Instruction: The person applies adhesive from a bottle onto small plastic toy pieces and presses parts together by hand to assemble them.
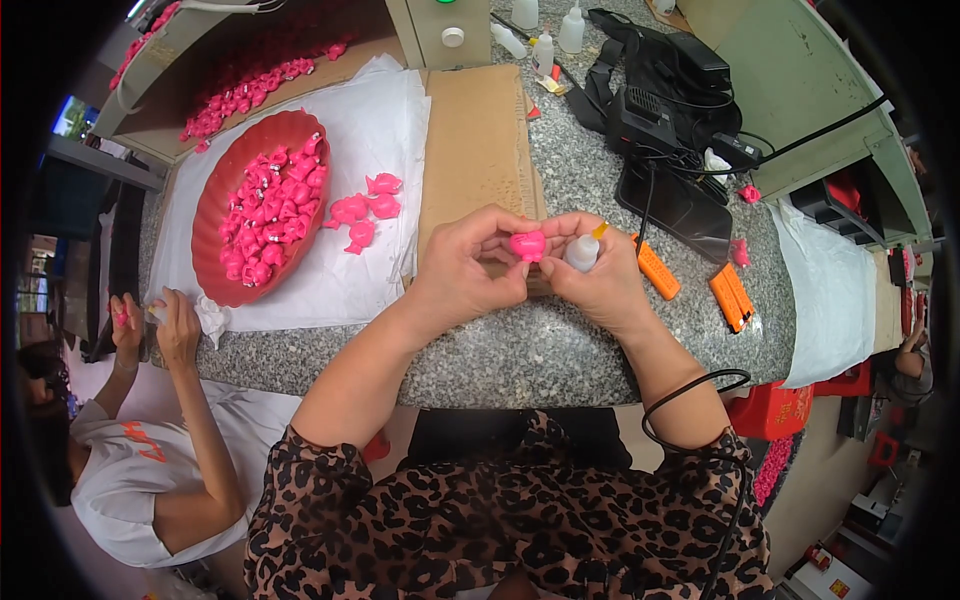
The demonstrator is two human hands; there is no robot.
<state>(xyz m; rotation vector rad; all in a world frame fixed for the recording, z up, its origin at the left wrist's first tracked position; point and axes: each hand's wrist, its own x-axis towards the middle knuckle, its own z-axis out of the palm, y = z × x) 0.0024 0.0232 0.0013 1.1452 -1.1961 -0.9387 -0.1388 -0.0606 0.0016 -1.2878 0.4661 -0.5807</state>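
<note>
A small pink plastic figure (527,245) is pinched between the thumb and fingers of my left hand (465,262). My right hand (603,275) is closed around a small white squeeze bottle (581,254) with a yellow tip, and its fingertips meet the pink figure too. Both hands are above the near part of the granite table, close to a cardboard sheet (470,130). To the left, a red scalloped bowl (207,235) holds many more pink figures (270,215). Several loose pink pieces (362,208) lie beside it on white paper.
Two orange tools or cases (657,272) rest right of my hands. Beyond them lie a black bag (680,75), cables and a dark phone-like slab (675,215). Small bottles (571,30) stand at the back. A co-worker in a white shirt (165,470) works at the left.
</note>
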